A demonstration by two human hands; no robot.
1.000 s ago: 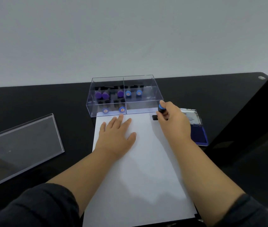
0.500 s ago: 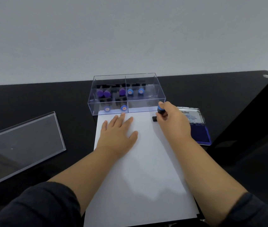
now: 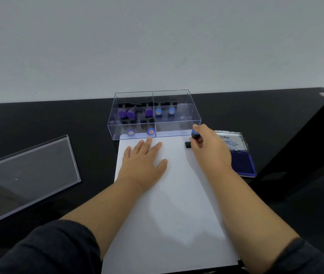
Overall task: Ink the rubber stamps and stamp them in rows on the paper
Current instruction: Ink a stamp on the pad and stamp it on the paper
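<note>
one clear lid far left on the black table; then a clear box of purple and blue stamps touching the paper's far edge. left hand lies flat, fingers spread, pinning the sheet; right hand is clamped on a blue-topped stamp, its black base on the paper's far right corner. ink pad sits open just right; the stamp looks light and stiff, best pinched at the knob, while the thin sheet may slide.
</note>
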